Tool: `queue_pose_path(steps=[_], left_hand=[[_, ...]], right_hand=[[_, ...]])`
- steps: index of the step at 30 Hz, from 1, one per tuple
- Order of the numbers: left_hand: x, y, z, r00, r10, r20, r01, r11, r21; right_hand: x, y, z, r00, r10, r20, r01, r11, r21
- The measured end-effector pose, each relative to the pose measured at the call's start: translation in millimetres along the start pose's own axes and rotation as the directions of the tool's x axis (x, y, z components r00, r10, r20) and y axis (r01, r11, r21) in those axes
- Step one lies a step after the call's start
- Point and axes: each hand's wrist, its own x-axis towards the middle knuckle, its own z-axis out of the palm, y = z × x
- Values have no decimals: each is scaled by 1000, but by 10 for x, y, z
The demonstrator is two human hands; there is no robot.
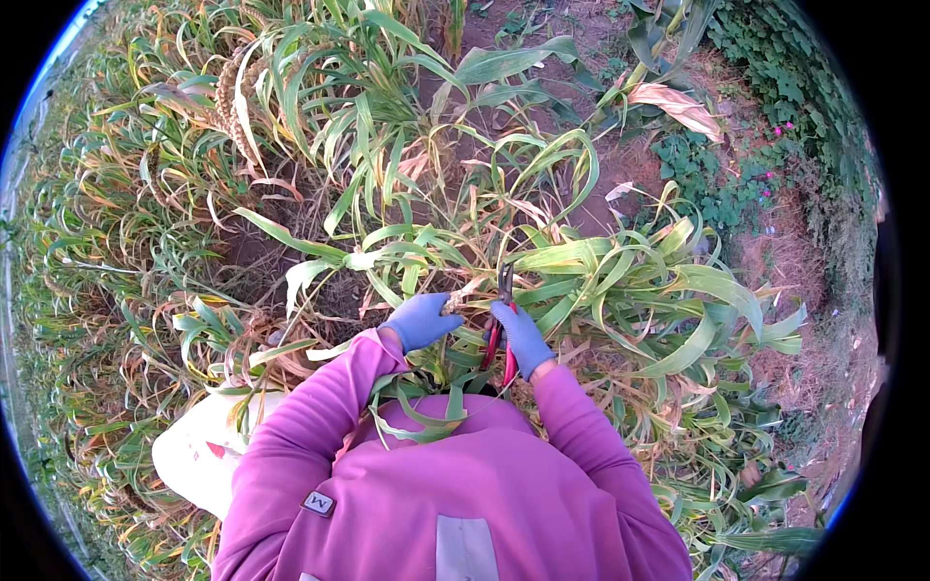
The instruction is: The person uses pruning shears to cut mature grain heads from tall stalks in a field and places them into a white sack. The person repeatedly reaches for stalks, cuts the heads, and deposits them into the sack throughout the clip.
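Observation:
My left hand (422,321), in a blue-grey glove, is closed around a pale tan seed head (452,304), which looks like millet; only its tip shows past the fingers. Beside it, my right hand (526,341), gloved alike, grips red-handled pruning shears (507,283). Their dark blades point up and away from me among green leaves (562,257). Whether the blades touch a stem cannot be made out. Long leaves and thin stalks cross in front of my chest, under both hands.
Dense yellowing millet plants (107,261) spread across the left, with a drooping seed head (231,107) at the far left. A white bag (199,455) hangs or lies by my left arm. A maize plant with a dry husk (678,108) stands far right, near green vines (775,58).

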Motion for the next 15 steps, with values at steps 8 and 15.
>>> queue_pose_path(steps=[8, 15], left_hand=[[-104, 156, -212, 986, 114, -121, -149, 931, -333], [-246, 183, -91, 988, 146, 43, -118, 911, -395]], right_hand=[[1706, -45, 103, 912, -389, -131, 267, 805, -529], [3713, 386, 9, 994, -109, -27, 92, 930, -356]])
